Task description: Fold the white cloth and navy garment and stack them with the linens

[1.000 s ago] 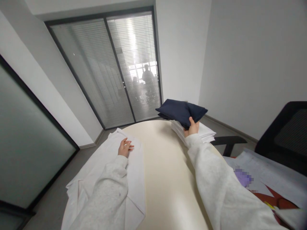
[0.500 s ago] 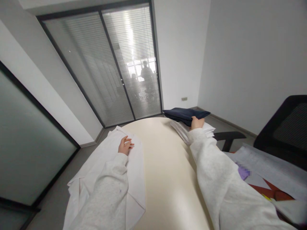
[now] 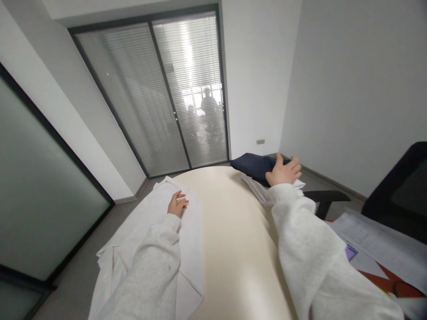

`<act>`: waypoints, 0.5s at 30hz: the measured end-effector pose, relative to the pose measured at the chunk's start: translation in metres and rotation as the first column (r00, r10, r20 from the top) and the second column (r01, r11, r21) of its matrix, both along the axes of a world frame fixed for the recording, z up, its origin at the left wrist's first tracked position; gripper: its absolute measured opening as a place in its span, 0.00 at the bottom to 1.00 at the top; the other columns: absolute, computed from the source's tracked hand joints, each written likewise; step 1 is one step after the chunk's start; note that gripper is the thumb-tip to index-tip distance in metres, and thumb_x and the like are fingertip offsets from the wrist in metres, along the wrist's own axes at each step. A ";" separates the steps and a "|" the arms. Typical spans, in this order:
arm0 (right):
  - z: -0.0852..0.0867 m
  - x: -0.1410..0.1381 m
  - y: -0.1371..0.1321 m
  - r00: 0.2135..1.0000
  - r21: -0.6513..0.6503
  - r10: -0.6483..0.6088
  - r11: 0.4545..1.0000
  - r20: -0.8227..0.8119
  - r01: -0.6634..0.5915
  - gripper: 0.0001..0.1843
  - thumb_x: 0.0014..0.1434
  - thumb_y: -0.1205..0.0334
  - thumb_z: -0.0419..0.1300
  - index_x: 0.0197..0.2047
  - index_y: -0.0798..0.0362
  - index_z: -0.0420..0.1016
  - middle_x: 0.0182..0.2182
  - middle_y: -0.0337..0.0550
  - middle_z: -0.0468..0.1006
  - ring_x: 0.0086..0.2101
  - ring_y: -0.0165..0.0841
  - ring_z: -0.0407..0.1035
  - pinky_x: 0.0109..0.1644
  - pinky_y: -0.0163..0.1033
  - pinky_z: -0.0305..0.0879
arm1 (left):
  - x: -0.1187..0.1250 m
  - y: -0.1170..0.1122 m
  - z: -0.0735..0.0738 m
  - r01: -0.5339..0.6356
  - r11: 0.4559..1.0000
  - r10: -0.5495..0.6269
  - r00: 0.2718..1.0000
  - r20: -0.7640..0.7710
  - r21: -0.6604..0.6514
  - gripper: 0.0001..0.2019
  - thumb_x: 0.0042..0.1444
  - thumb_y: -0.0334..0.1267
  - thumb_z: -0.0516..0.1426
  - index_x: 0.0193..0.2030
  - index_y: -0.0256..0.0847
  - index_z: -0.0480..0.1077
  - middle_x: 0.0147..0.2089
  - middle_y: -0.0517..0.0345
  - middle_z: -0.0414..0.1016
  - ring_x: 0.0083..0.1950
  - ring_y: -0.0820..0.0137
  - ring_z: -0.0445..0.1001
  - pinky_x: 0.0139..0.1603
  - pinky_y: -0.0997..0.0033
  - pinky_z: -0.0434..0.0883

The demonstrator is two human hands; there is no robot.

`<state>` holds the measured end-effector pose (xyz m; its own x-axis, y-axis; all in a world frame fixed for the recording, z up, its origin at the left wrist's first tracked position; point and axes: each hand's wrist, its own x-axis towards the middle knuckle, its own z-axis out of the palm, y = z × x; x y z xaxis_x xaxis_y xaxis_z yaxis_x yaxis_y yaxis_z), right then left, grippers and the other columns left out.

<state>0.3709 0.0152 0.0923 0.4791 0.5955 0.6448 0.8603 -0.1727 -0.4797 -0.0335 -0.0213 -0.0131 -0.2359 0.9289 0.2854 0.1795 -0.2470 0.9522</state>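
Navy folded cloth [image 3: 253, 165] on a white folded stack [image 3: 263, 192], far end of a cream oval table [image 3: 230, 231].

Right hand [image 3: 283, 172]: fingers spread open, palm flat on the navy cloth, gripping nothing; the white stack lies just under and nearer than those fingers. Left hand [image 3: 177, 205]: fingers loosely curled, resting on a spread white sheet [image 3: 190, 249], which runs back under its wrist. Papers [image 3: 376, 240] lie well apart to the right.

the right hand [image 3: 283, 172] has set the navy cloth [image 3: 255, 163] down and opened flat on it.
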 end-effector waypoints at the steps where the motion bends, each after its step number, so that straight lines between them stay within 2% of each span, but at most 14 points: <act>1: 0.000 0.001 0.000 0.995 -0.037 0.043 0.999 0.089 -0.040 0.34 0.42 0.67 0.58 0.55 0.49 0.60 0.60 0.53 0.43 0.56 0.54 0.41 0.52 0.62 0.43 | 0.000 0.000 -0.001 0.002 1.000 -0.002 1.000 -0.003 0.000 0.24 0.47 0.42 0.56 0.52 0.43 0.58 0.48 0.50 0.66 0.36 0.70 0.75 0.28 0.71 0.72; 3: -0.002 0.004 0.003 0.956 -0.148 0.195 0.975 0.218 -0.165 0.26 0.47 0.66 0.55 0.52 0.46 0.65 0.61 0.47 0.49 0.58 0.50 0.41 0.54 0.65 0.36 | 0.000 0.001 -0.002 0.014 1.000 -0.014 1.000 -0.008 -0.010 0.24 0.47 0.42 0.56 0.52 0.43 0.58 0.49 0.50 0.66 0.36 0.70 0.75 0.29 0.71 0.72; 5: -0.006 0.009 0.008 0.906 -0.276 0.361 0.914 0.220 -0.297 0.20 0.53 0.62 0.51 0.51 0.46 0.67 0.58 0.44 0.59 0.57 0.45 0.47 0.55 0.66 0.35 | -0.001 0.001 -0.002 0.026 0.999 -0.026 1.000 -0.011 -0.024 0.24 0.47 0.42 0.57 0.52 0.43 0.58 0.49 0.50 0.66 0.36 0.69 0.75 0.29 0.71 0.72; 6: -0.009 0.011 0.011 0.888 -0.333 0.421 0.877 0.183 -0.347 0.20 0.56 0.58 0.48 0.52 0.47 0.66 0.56 0.46 0.61 0.56 0.44 0.50 0.55 0.66 0.37 | -0.001 0.001 -0.003 0.031 0.999 -0.032 0.999 -0.013 -0.029 0.24 0.47 0.42 0.57 0.52 0.43 0.59 0.50 0.50 0.66 0.36 0.69 0.75 0.29 0.71 0.72; 8: -0.016 0.013 0.016 0.873 -0.436 0.477 0.811 0.106 -0.390 0.28 0.57 0.47 0.46 0.58 0.49 0.60 0.57 0.51 0.60 0.56 0.47 0.51 0.54 0.67 0.40 | -0.001 0.002 -0.004 0.035 0.999 -0.036 0.999 -0.018 -0.038 0.24 0.47 0.42 0.57 0.52 0.43 0.59 0.50 0.49 0.66 0.37 0.69 0.75 0.29 0.71 0.71; 11: -0.027 0.010 0.017 0.889 -0.559 0.445 0.767 0.110 -0.315 0.43 0.51 0.38 0.49 0.65 0.47 0.42 0.63 0.55 0.47 0.59 0.53 0.44 0.51 0.71 0.41 | -0.002 0.003 -0.006 0.039 0.998 -0.041 0.999 -0.029 -0.058 0.23 0.48 0.42 0.56 0.52 0.43 0.59 0.51 0.49 0.66 0.37 0.69 0.75 0.30 0.73 0.71; 13: -0.032 0.004 0.016 0.906 -0.618 0.390 0.757 0.167 -0.212 0.47 0.50 0.39 0.52 0.66 0.43 0.33 0.64 0.55 0.42 0.60 0.54 0.40 0.50 0.71 0.41 | -0.002 0.004 -0.008 0.040 0.996 -0.042 0.999 -0.031 -0.074 0.23 0.48 0.42 0.56 0.52 0.43 0.59 0.51 0.50 0.66 0.37 0.70 0.75 0.29 0.75 0.70; 15: -0.035 -0.004 0.016 0.919 -0.651 0.328 0.750 0.219 -0.113 0.47 0.52 0.42 0.52 0.65 0.42 0.28 0.63 0.57 0.41 0.60 0.54 0.40 0.50 0.71 0.41 | -0.002 0.005 -0.010 0.036 0.996 -0.039 0.999 -0.027 -0.084 0.23 0.47 0.41 0.57 0.52 0.43 0.59 0.51 0.50 0.66 0.36 0.71 0.76 0.28 0.76 0.70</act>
<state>0.3672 0.0309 0.0569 0.1298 0.9741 0.1853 0.9913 -0.1230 -0.0479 -0.0355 -0.0160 -0.0229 -0.1932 0.9577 0.2131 0.1991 -0.1744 0.9643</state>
